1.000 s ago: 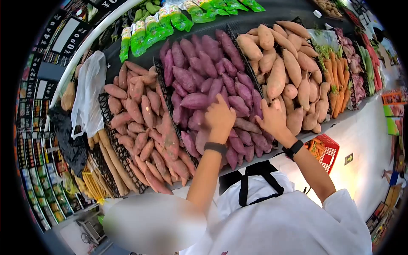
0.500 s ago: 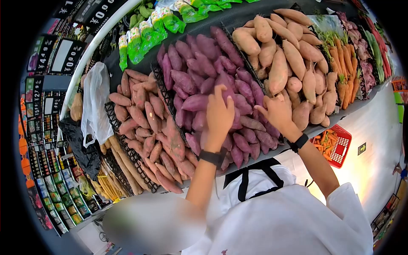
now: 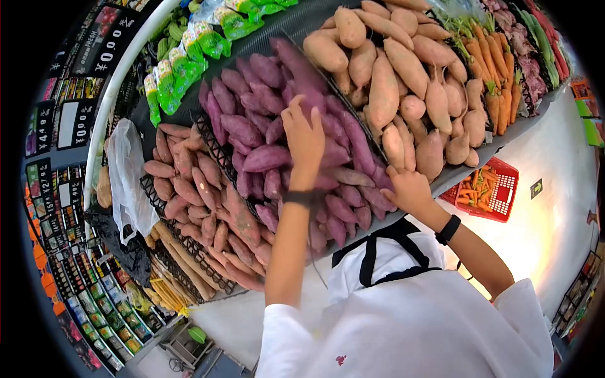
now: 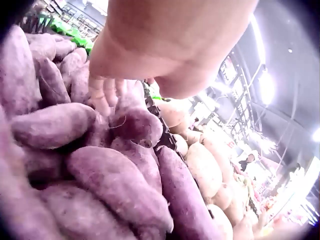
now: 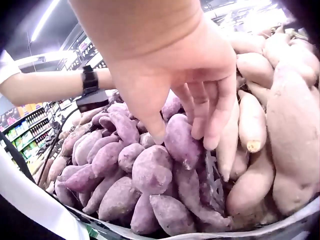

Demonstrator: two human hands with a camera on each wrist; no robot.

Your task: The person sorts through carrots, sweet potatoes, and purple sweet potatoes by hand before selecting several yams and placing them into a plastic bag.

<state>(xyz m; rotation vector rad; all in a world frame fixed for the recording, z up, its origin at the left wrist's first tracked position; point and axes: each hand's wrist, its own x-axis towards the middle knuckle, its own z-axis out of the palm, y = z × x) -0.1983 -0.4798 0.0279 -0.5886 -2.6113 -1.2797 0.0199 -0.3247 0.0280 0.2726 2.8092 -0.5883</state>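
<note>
Many purple sweet potatoes [image 3: 265,157] fill the middle bin. My left hand [image 3: 305,142] reaches over their upper part, its fingers loosely bent downward. In the left wrist view, the fingers [image 4: 102,97] come down among the potatoes, right by a rounded potato end [image 4: 137,125]; the thumb is mostly hidden. At the bin's front right corner is my right hand [image 3: 411,194]. The right wrist view shows its thumb and fingers on opposite sides of one purple sweet potato [image 5: 182,142], gripping it beside the bin divider [image 5: 214,182].
Pale sweet potatoes [image 3: 384,88] lie to the right, then carrots [image 3: 495,57]. Reddish sweet potatoes [image 3: 189,183] fill the left bin, with a clear plastic bag [image 3: 128,179] beyond. Green packets [image 3: 170,79] line the back. A red basket [image 3: 510,189] of carrots is on the floor.
The head view has shifted and turned slightly. My left hand has moved farther up the purple pile. The right hand has come down to the front corner, around a purple sweet potato.
</note>
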